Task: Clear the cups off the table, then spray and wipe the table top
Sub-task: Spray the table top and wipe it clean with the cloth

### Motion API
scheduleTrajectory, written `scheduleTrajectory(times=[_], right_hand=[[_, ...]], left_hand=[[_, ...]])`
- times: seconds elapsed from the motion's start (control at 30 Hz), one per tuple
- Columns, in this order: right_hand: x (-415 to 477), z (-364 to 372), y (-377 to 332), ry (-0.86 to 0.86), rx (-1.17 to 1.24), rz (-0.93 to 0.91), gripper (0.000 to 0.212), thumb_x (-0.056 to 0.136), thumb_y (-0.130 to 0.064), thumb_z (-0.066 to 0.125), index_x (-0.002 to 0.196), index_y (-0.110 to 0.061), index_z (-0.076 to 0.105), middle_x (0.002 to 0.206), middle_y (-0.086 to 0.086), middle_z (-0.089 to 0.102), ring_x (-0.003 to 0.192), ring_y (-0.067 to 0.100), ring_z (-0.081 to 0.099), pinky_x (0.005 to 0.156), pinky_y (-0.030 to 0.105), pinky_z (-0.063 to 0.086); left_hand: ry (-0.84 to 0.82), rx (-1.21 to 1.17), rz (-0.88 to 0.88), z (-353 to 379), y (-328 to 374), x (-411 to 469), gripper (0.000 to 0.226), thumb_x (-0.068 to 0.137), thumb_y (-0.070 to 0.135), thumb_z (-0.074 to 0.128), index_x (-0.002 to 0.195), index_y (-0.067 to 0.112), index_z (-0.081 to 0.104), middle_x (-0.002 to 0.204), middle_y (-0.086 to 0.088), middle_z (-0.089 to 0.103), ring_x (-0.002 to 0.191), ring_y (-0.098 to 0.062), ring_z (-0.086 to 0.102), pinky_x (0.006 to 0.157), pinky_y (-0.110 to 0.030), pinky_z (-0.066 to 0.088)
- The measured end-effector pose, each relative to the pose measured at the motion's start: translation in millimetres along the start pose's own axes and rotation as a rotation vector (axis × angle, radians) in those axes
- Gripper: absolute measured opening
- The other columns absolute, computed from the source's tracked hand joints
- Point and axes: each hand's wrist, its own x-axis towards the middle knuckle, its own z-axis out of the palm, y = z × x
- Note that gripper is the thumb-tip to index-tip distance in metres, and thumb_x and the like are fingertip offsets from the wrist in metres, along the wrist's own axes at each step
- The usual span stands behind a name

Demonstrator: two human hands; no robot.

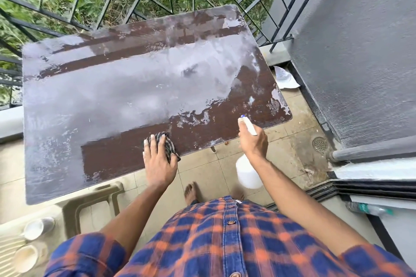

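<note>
The worktop point(112, 96) is being wiped; no cups are on it. Two cups point(33, 228) are being kept on a plastic chair point(90, 200) at lower left, off the surface so it is free for cleaning. A checked cloth point(167, 145) is being pressed flat near the front edge under the left hand point(157, 164), fingers spread over it, probably for even pressure. Dark wet bands are showing beside it; much grey film is left. The spray bottle point(247, 171) is being gripped by the right hand point(253, 141), closed round its neck, nozzle aimed at the near right corner, likely ready for re-wetting. Hands are being held apart.
</note>
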Motion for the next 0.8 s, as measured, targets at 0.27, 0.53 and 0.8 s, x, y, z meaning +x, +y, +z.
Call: scheduleTrajectory(times=[0.27,0.53,0.8], right_hand=[[-8.1,20.8,2.1,-0.110,-0.071,-0.050,0.058,0.094,-0.065,0.063,0.078,-0.011,0.075,0.077,0.004,0.077,0.077,0.033,0.073,0.073,0.039,0.057],[-32.6,53.5,-11.3,-0.175,-0.041,-0.163,0.062,0.084,-0.069,0.060,0.073,-0.008,0.065,0.057,0.004,0.061,0.059,0.023,0.057,0.058,0.035,0.045],[-20.7,51.5,-18.1,-0.222,-0.078,-0.193,0.073,0.076,-0.077,0.053,0.078,-0.006,0.070,0.072,0.015,0.072,0.069,0.040,0.069,0.063,0.047,0.058]], left_hand=[[-0.036,0.040,0.060,-8.0,-12.0,8.4,0.073,0.092,0.051,0.043,0.155,0.015,0.033,0.165,-0.012,0.022,0.153,-0.032,0.011,0.122,-0.053,0.017],[-0.030,0.074,0.092,-0.3,-14.0,14.5,0.065,0.099,0.041,0.035,0.156,0.010,0.028,0.166,-0.013,0.018,0.154,-0.032,0.006,0.123,-0.052,0.016],[0.020,0.064,0.027,5.8,4.8,43.3,0.063,0.100,0.037,0.036,0.156,0.008,0.028,0.164,-0.016,0.019,0.152,-0.038,0.009,0.122,-0.055,0.015]])
